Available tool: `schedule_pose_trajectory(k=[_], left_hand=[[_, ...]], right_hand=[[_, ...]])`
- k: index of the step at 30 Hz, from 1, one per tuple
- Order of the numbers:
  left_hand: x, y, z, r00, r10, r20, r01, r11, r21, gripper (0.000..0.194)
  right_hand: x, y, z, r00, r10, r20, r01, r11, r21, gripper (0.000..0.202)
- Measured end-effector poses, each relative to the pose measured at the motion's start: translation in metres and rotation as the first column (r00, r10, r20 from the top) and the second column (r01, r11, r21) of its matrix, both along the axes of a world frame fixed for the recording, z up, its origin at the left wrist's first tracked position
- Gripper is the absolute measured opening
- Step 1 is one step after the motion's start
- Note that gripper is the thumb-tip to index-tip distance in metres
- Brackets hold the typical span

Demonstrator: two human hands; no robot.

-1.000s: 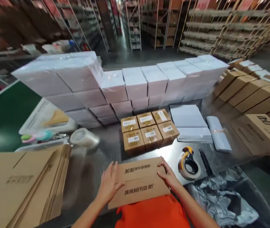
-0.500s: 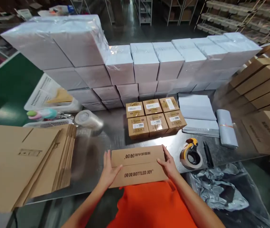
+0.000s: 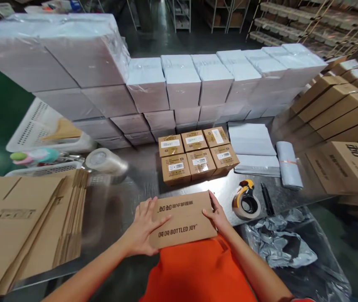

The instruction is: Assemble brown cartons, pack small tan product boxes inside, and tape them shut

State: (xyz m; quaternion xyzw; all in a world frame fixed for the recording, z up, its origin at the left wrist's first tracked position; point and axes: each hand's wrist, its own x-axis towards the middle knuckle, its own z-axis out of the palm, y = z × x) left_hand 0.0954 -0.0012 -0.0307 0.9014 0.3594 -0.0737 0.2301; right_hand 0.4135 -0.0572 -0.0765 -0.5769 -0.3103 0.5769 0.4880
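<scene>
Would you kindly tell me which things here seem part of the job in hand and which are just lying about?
Likely in the job:
- BOTTLED JOY carton, between left hand and right hand
- tape dispenser, perhaps, near the right hand

Seemingly lying about:
- crumpled grey plastic
- banded roll
- clear film roll

dark floor | grey shelving behind | tiered racks back right
</scene>
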Motion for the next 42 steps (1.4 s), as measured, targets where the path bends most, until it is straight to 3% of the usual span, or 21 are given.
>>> schedule_pose_trajectory(k=[3,7,10,14,17,21,24,26,30,33,37,38,40,42], left_hand=[[-0.007,-0.003,-0.01,0.996,-0.016,0.083,0.011,0.998,0.062,0.105],[-0.007,-0.003,-0.013,0.988,-0.04,0.15,0.019,0.99,0.138,0.101],[-0.006,-0.002,-0.012,0.986,-0.055,0.16,0.031,0.989,0.147,0.1],[-0.009,-0.003,-0.015,0.983,-0.065,0.172,0.043,0.99,0.132,0.093],[-0.011,-0.004,-0.018,0.981,-0.042,0.188,0.017,0.991,0.132,0.093],[-0.011,-0.002,-0.017,0.984,-0.035,0.177,0.021,0.997,0.08,0.093],[-0.011,0.0,-0.016,0.982,-0.029,0.187,0.018,0.998,0.063,0.091],[-0.011,0.0,-0.016,0.982,-0.017,0.19,0.009,0.999,0.048,0.089],[-0.009,-0.001,-0.017,0.979,0.047,0.201,-0.052,0.998,0.02,0.102],[-0.007,0.0,-0.018,0.98,0.059,0.189,-0.062,0.998,0.008,0.114],[-0.009,0.005,-0.019,0.981,0.015,0.193,-0.014,1.0,-0.006,0.08],[-0.009,0.004,-0.019,0.978,0.053,0.203,-0.054,0.999,-0.001,0.069],[-0.006,-0.002,-0.017,0.945,0.234,0.227,-0.247,0.968,0.03,0.053],[0.003,-0.014,-0.01,0.821,0.485,0.302,-0.52,0.853,0.045,0.049]], right_hand=[[0.021,-0.007,-0.008,0.942,0.008,0.335,0.009,0.999,-0.049,0.085],[0.067,-0.017,-0.021,0.742,-0.16,0.651,0.317,0.939,-0.131,0.082],[0.092,-0.017,-0.034,0.628,-0.16,0.762,0.454,0.87,-0.192,0.067],[0.106,-0.022,-0.04,0.621,-0.142,0.771,0.456,0.865,-0.208,0.051],[0.115,-0.046,-0.018,0.691,-0.167,0.704,0.396,0.902,-0.174,0.052],[0.114,-0.073,0.033,0.804,-0.248,0.541,0.319,0.947,-0.041,0.051],[0.087,-0.057,0.063,0.891,-0.221,0.395,0.219,0.974,0.051,0.05],[0.058,-0.031,0.073,0.937,-0.092,0.338,0.073,0.995,0.067,0.057],[0.006,0.02,0.079,0.939,0.241,0.245,-0.271,0.958,0.094,0.066],[-0.002,0.038,0.08,0.877,0.423,0.23,-0.454,0.885,0.102,0.064],[0.019,0.041,0.078,0.828,0.506,0.241,-0.542,0.832,0.115,0.066],[0.024,0.041,0.077,0.822,0.516,0.242,-0.552,0.825,0.117,0.065],[0.03,0.041,0.075,0.815,0.524,0.248,-0.563,0.817,0.122,0.064],[0.031,0.041,0.073,0.81,0.527,0.256,-0.568,0.813,0.127,0.063]])
